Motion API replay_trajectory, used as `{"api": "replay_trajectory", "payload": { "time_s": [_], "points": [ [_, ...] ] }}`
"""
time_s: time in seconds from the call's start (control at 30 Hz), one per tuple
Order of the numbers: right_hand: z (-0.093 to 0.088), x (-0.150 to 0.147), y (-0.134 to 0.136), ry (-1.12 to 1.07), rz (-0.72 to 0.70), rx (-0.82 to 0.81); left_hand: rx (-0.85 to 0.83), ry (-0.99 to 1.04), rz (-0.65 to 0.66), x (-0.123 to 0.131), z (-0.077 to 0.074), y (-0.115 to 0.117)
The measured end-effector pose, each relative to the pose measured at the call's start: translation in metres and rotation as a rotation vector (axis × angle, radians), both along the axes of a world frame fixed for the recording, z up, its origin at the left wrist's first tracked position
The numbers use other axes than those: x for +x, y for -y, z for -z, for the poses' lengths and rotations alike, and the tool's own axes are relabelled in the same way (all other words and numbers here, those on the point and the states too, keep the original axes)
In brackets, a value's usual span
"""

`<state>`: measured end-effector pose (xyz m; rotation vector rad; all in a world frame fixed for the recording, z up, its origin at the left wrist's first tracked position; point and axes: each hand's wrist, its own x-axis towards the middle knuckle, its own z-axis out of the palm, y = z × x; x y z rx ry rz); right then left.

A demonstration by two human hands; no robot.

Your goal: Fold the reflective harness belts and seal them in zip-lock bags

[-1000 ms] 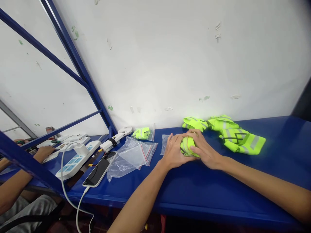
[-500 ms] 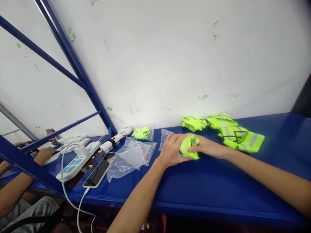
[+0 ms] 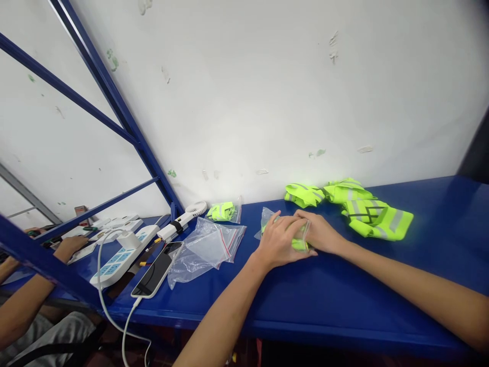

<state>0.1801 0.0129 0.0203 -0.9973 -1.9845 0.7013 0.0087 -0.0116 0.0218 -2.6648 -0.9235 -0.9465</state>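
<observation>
A rolled neon-yellow reflective vest (image 3: 300,244) sits inside a clear plastic bag (image 3: 266,216) above the front half of the blue table. My left hand (image 3: 281,238) wraps over the bagged roll from the left, fingers bent across its top. On the right side my right hand (image 3: 320,232) grips the bag near its open-looking edge; its fingertips are partly hidden behind the bag. Another rolled vest (image 3: 221,211) lies on a clear bag at the back. Loose reflective vests (image 3: 376,216) lie crumpled to the right, beside a smaller bunched one (image 3: 303,194).
Flat zip bags (image 3: 208,250) lie left of my hands. Further left are a charging phone (image 3: 157,270), a power strip (image 3: 118,260) and a small white fan (image 3: 196,208). A blue metal frame (image 3: 132,122) stands there, with another person's arm (image 3: 46,278) beyond it.
The rolled vest has gone into the clear bag, which now surrounds it. My left hand has closed further over the roll, and my right hand has shifted to the bag's right edge.
</observation>
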Motion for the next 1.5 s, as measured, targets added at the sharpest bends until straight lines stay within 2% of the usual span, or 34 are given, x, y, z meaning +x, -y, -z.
{"api": "replay_trajectory", "payload": {
  "time_s": [0.07, 0.1, 0.23, 0.3, 0.4, 0.57, 0.67, 0.73, 0.83, 0.97, 1.03, 1.2, 1.3, 1.5],
  "points": [
    [0.0, -0.002, 0.002, -0.025, -0.011, 0.007, 0.009, 0.03, 0.019, -0.002, -0.002, 0.0],
    [-0.002, -0.001, 0.002, -0.05, -0.052, -0.043, 0.014, 0.043, 0.031, -0.004, -0.003, 0.0],
    [-0.01, 0.013, 0.0, -0.159, -0.318, -0.449, 0.008, 0.064, 0.043, -0.012, -0.008, 0.002],
    [-0.01, 0.019, -0.002, -0.156, -0.371, -0.562, -0.017, 0.04, 0.04, -0.013, -0.008, 0.003],
    [-0.003, 0.017, -0.003, -0.109, -0.294, -0.478, -0.046, -0.011, 0.042, -0.009, -0.006, 0.003],
    [0.006, -0.003, 0.003, -0.08, -0.018, -0.049, -0.012, -0.035, -0.017, 0.003, -0.002, 0.004],
    [0.004, -0.006, 0.007, -0.078, -0.007, 0.055, -0.022, -0.04, -0.026, 0.008, -0.007, 0.01],
    [0.002, -0.003, 0.008, -0.086, -0.058, -0.006, -0.063, -0.031, -0.011, 0.007, -0.013, 0.016],
    [-0.002, 0.004, 0.008, -0.109, -0.134, -0.201, -0.148, -0.013, 0.035, 0.0, -0.022, 0.023],
    [-0.003, 0.009, 0.005, -0.166, -0.215, -0.396, -0.186, 0.107, 0.028, -0.015, -0.028, 0.021],
    [-0.003, 0.009, 0.003, -0.183, -0.237, -0.425, -0.165, 0.07, -0.006, -0.02, -0.031, 0.017],
    [-0.001, 0.007, 0.002, -0.223, -0.251, -0.469, -0.204, -0.192, -0.077, -0.02, -0.044, 0.009],
    [-0.002, 0.005, 0.004, -0.269, -0.206, -0.501, -0.288, -0.271, -0.152, -0.012, -0.049, 0.004],
    [0.001, 0.005, -0.001, -0.339, -0.08, -0.519, -0.397, -0.296, -0.381, 0.006, -0.051, -0.016]
  ]
}}
